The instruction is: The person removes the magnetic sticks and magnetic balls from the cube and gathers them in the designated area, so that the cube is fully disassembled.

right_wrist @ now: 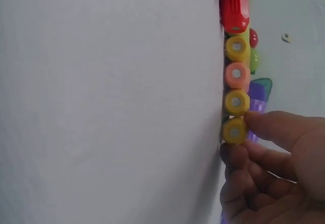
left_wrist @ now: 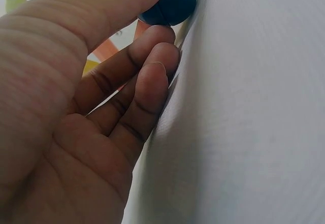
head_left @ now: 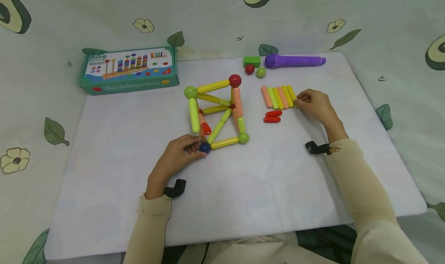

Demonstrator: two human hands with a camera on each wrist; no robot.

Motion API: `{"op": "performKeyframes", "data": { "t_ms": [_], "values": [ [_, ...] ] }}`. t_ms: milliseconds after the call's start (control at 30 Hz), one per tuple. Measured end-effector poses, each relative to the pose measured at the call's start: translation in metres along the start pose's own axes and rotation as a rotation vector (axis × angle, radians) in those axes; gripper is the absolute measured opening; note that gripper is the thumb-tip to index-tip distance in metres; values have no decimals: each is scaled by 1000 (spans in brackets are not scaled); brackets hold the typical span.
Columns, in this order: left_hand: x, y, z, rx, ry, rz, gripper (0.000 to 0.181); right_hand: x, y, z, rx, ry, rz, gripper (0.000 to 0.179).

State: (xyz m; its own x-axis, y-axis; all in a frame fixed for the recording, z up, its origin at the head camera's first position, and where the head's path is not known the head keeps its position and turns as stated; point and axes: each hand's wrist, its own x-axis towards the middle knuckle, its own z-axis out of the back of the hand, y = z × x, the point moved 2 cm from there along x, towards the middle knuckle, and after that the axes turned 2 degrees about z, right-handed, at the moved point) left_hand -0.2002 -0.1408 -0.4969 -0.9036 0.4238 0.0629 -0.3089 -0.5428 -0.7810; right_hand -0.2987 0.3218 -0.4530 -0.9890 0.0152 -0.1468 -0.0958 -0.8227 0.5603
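A boxy frame of yellow, lime and salmon rods (head_left: 224, 142) joined by balls stands mid-table. My left hand (head_left: 177, 155) pinches the dark blue ball (head_left: 205, 147) at its near left corner; in the left wrist view the thumb lies across this ball (left_wrist: 175, 3). A lime rod (head_left: 194, 115) slants down from the green ball (head_left: 191, 92) towards that hand. On the right, my right hand (head_left: 318, 105) holds the end yellow rod (head_left: 291, 91) of a side-by-side row, thumb and fingers on either side of the rod (right_wrist: 234, 131) in the right wrist view.
Two short red rods (head_left: 272, 119) lie below the row. Behind it are a green block (head_left: 252, 62), a red ball (head_left: 249, 69), a green ball (head_left: 260, 72) and a purple toy microphone (head_left: 295, 61). A game box (head_left: 130, 70) stands at the back left.
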Motion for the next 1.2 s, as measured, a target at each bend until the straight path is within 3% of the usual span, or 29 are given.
{"op": "performKeyframes", "data": {
  "t_ms": [133,233,333,467,567,633,733,867,1067,1200],
  "values": [
    [0,3,5,-42,30,10,36,-14,-1,0,0,-97,37,48],
    [1,6,17,-88,-20,72,23,-31,8,2,-23,-222,111,39],
    [9,3,38,-149,-183,81,15,-48,27,1,-45,-304,209,30],
    [28,-14,72,-223,-434,19,19,-66,65,-11,-29,-296,348,23],
    [41,-31,90,-255,-505,19,25,-76,95,-25,5,-263,475,17],
    [47,-46,96,-251,-473,18,30,-82,114,-34,38,-230,548,15],
    [52,-64,97,-240,-358,7,33,-89,142,-48,116,-160,634,12],
    [57,-73,94,-239,-254,6,34,-91,174,-63,224,-81,701,12],
    [62,-79,92,-220,-227,33,33,-89,207,-77,296,-33,736,13],
    [67,-76,91,-257,-236,44,33,-82,219,-85,309,21,650,16]
  ]
}}
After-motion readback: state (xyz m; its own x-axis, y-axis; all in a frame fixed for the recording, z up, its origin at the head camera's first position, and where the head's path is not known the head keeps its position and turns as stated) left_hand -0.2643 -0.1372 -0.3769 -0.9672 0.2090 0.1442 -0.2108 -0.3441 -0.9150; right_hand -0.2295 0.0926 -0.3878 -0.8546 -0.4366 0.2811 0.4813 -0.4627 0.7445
